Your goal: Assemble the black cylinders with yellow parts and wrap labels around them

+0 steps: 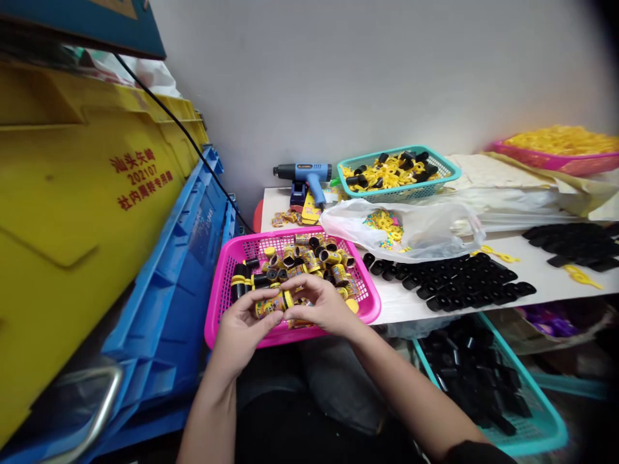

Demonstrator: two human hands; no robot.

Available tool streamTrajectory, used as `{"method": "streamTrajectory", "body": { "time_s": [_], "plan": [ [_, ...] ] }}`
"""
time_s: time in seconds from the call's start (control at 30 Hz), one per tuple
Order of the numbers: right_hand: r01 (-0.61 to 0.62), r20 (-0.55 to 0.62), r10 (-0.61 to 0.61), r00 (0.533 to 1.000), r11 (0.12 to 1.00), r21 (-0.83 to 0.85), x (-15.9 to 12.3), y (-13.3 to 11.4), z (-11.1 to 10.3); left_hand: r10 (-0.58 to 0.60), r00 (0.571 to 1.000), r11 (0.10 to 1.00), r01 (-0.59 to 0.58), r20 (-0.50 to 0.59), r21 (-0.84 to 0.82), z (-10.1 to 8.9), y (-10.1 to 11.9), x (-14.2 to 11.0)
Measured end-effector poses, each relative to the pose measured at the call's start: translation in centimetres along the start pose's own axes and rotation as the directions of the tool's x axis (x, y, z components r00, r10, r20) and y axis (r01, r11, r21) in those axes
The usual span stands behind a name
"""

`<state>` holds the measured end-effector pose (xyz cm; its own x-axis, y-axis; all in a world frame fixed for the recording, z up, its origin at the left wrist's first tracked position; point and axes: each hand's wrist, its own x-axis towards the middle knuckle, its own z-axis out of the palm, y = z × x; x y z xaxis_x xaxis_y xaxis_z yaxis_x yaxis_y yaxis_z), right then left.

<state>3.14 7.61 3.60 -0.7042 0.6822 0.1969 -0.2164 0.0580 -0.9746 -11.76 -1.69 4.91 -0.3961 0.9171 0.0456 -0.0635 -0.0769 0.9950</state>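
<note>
Above the front of a pink basket, my left hand is closed around a small tube with a printed yellow label. The tube lies on its side, its yellow-rimmed end pointing right. The fingers and thumb of my right hand grip that yellow end; whether it is a separate cap I cannot tell. Behind my hands, the basket holds many similar labelled tubes, black cylinders and yellow caps. My fingers hide part of the contents.
A blue heat gun stands behind the basket. Beside it are a teal basket of yellow and black parts and a plastic bag. Black parts cover the table at right. Blue crates rise at left; another teal basket sits below.
</note>
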Motion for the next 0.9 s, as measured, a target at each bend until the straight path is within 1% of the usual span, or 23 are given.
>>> {"method": "streamTrajectory", "body": {
  "time_s": [0.1,0.13,0.2,0.27,0.3,0.37,0.47,0.6,0.73,0.9],
  "plan": [
    [-0.025,0.040,0.020,0.999,0.991,0.132,-0.3,0.0,0.1,0.027,1.000,0.999,-0.026,0.015,-0.026,0.4,0.0,-0.3],
    [-0.056,0.054,0.046,0.997,0.978,0.201,-0.4,-0.1,0.2,0.038,0.999,0.999,-0.037,0.023,-0.031,0.5,0.0,-0.4],
    [-0.168,0.114,0.135,0.984,0.918,0.359,-0.6,-0.2,0.5,0.062,0.997,0.998,-0.060,0.042,-0.034,0.8,0.1,-0.6],
    [-0.273,0.188,0.207,0.960,0.838,0.473,-0.7,-0.1,0.8,0.073,0.996,0.997,-0.072,0.051,-0.027,1.1,0.2,-0.7],
    [-0.299,0.206,0.223,0.953,0.811,0.503,-0.7,-0.1,1.0,0.077,0.996,0.997,-0.076,0.047,-0.020,1.2,0.2,-0.8],
    [-0.285,0.177,0.225,0.958,0.805,0.520,-0.8,0.3,1.3,0.081,0.996,0.997,-0.081,0.030,-0.006,1.3,0.3,-1.0],
    [-0.206,0.107,0.177,0.978,0.866,0.455,-0.8,1.2,1.6,0.091,0.996,0.996,-0.091,0.009,0.005,1.2,0.2,-1.1],
    [-0.125,0.071,0.108,0.992,0.935,0.333,-0.7,1.6,1.8,0.117,0.993,0.993,-0.116,-0.016,0.022,0.9,0.3,-1.3],
    [-0.076,0.056,0.066,0.996,0.975,0.209,-0.3,0.7,2.0,0.105,0.994,0.993,-0.104,-0.033,0.048,0.8,0.3,-1.3],
    [-0.059,0.108,0.058,0.992,0.998,0.007,0.4,-0.8,1.8,0.076,0.996,0.994,-0.072,-0.046,0.077,0.5,-0.4,-1.2]
  ]
}}
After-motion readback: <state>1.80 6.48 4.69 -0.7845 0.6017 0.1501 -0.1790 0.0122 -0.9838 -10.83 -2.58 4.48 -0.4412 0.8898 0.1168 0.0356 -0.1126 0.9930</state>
